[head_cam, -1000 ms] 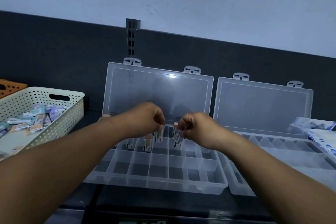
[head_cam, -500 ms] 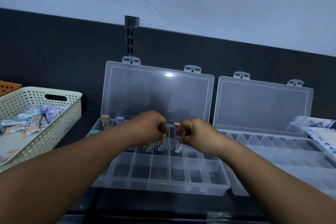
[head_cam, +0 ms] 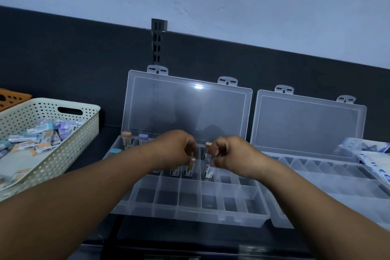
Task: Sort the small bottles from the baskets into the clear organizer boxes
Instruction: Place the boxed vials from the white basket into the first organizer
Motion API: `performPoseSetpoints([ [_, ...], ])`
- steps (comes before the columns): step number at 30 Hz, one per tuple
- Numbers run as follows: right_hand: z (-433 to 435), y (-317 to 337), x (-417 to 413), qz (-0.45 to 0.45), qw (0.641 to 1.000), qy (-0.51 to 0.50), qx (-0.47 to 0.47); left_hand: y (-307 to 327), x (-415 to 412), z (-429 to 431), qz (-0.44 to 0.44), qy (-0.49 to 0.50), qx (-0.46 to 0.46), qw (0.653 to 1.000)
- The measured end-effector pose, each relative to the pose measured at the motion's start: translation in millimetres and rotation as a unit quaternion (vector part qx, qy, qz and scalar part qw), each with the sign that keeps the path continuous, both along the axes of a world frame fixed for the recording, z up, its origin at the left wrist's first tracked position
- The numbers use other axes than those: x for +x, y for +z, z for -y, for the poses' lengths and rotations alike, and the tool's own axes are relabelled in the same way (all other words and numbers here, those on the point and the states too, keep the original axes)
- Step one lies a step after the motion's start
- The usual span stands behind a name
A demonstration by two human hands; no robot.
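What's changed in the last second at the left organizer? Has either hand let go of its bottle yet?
Both hands sank a little, lowering their bottles toward middle compartments of the left organizer. The left hand still pinches the orange-capped bottle and the right hand the purple-capped bottle; neither let go. The white basket and the right organizer stayed put, lids open.

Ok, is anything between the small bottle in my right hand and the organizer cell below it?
Nothing visible does. The right hand holds the small purple-capped bottle directly over a cell of the left clear plastic organizer box, whose lid stands open behind.
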State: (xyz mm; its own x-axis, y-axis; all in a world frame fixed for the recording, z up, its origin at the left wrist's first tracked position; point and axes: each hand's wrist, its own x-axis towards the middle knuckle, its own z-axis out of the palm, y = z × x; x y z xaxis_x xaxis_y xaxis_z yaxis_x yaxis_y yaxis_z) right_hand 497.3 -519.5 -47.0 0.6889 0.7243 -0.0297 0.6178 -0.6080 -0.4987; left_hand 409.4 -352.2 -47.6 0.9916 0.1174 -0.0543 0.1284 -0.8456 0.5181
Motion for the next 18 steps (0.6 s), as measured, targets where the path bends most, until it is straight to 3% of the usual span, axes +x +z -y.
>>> performPoseSetpoints([
  [4,-6,20,-7,0.024,0.999,-0.004,0.023,6,-9,-9,0.04,0.02,-0.001,0.999],
  [7,-25,40,-21,0.101,0.994,0.033,0.011,19,-25,-29,0.097,0.042,0.007,0.994],
  [11,-65,55,-38,0.163,0.984,0.079,-0.002,39,-54,-68,0.143,0.107,0.076,0.981],
  [18,-149,55,-73,0.171,0.971,0.17,-0.006,45,-125,-147,0.126,0.21,0.154,0.957],
])
